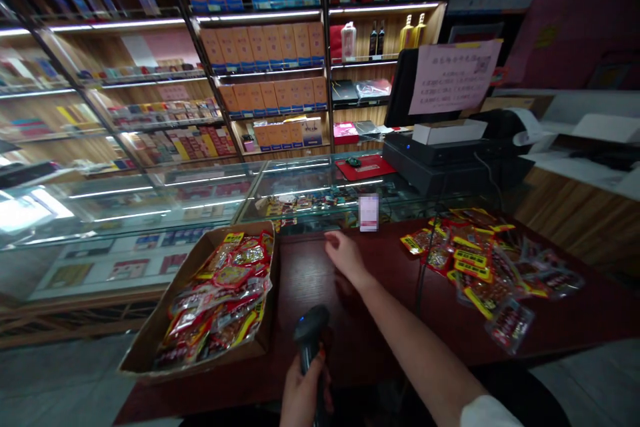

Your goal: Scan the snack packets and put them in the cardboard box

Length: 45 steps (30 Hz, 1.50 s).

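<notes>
My left hand (pixel 303 392) is wrapped round the grip of a black barcode scanner (pixel 313 327), whose head points forward over the dark red tabletop (pixel 305 273). Ahead of it, my right hand (pixel 346 259) is above the table with the fingers curled in; anything inside them is hidden. To the left stands an open cardboard box (pixel 269 327) full of red and yellow snack packets (pixel 225 300). A loose pile of similar packets (pixel 473 260) lies on the right side of the table.
Behind the table runs a glass display counter (pixel 210 180) with a mouse (pixel 353 162) on a red mat (pixel 375 168). A monitor (pixel 403 90) and black cash drawer (pixel 440 160) stand at the right. A small QR-code stand (pixel 369 212) is near my right hand. Cable crosses the table.
</notes>
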Motion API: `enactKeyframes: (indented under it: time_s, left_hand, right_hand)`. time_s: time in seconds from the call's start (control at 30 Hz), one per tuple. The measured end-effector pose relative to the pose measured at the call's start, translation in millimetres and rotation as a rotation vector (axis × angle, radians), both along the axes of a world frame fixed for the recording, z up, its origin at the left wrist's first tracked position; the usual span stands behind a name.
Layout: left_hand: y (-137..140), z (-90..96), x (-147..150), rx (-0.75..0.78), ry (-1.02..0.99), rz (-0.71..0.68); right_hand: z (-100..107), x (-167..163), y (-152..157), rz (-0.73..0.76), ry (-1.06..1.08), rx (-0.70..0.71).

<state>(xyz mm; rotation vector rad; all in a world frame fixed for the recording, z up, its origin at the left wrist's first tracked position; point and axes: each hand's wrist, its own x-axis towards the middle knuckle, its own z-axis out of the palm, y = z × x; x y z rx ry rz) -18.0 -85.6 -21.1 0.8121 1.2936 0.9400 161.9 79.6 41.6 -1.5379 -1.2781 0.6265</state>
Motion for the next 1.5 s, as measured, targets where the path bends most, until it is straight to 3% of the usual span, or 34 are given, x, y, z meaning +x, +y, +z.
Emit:
enactKeyframes:
  time_s: [0.07,0.13,0.2,0.27,0.37,0.47,0.57,0.67,0.77,0.83,0.93,1.1,1.3,1.5]
  left_hand:
    - [0,-2.3,-1,-0.002,-0.005,-0.032]
    - [1,-6.5,-1,0.004,-0.004,-0.041]
    - [2,-11.4,0,0.015,0.002,-0.021]
    - [3,-14.7,1,0.010,0.015,-0.007]
    - [2,-13.0,3,0.003,0.047,-0.017]
    - [1,-4.9,3,0.034,0.067,-0.027]
    - [0,1.5,2,0.030,0.078,-0.045]
    - [-1,1.7,-1,0.022,0.079,-0.067]
    - [-2,0.4,1,-0.001,0.068,-0.099]
    - [-4,2.9,5,0.001,0.059,-0.137]
    - [-8,14.3,14,0.060,0.056,-0.236]
    - [-13,41.4,24,0.111,0.071,-0.353]
    - [-15,63.1,28,0.132,0.112,-0.347]
    - [-16,69.2,34,0.122,0.083,-0.373]
  right_hand:
    - [-14,63,-16,-0.202,-0.108,-0.051]
    - [-32,114,-34,-0.505,-0.460,-0.272]
    - [-49,141,-49,-0.582,-0.726,-0.440]
    - [-63,139,-62,-0.527,-0.899,-0.475]
    - [-69,94,-80,-0.403,-0.977,-0.376]
    - [-61,39,-94,-0.240,-0.879,-0.270]
    - [-49,16,-99,-0.093,-0.780,-0.208]
    - [-45,38,-92,-0.147,-0.751,-0.259]
    - [-50,74,-84,-0.279,-0.714,-0.441]
    - [-57,90,-82,-0.260,-0.681,-0.456]
    - [-69,96,-84,-0.201,-0.578,-0.294]
    - [-93,91,-92,-0.281,-0.143,-0.066]
    - [-104,89,-107,-0.299,0.267,0.017]
    - [-100,83,-107,-0.273,0.311,0.044]
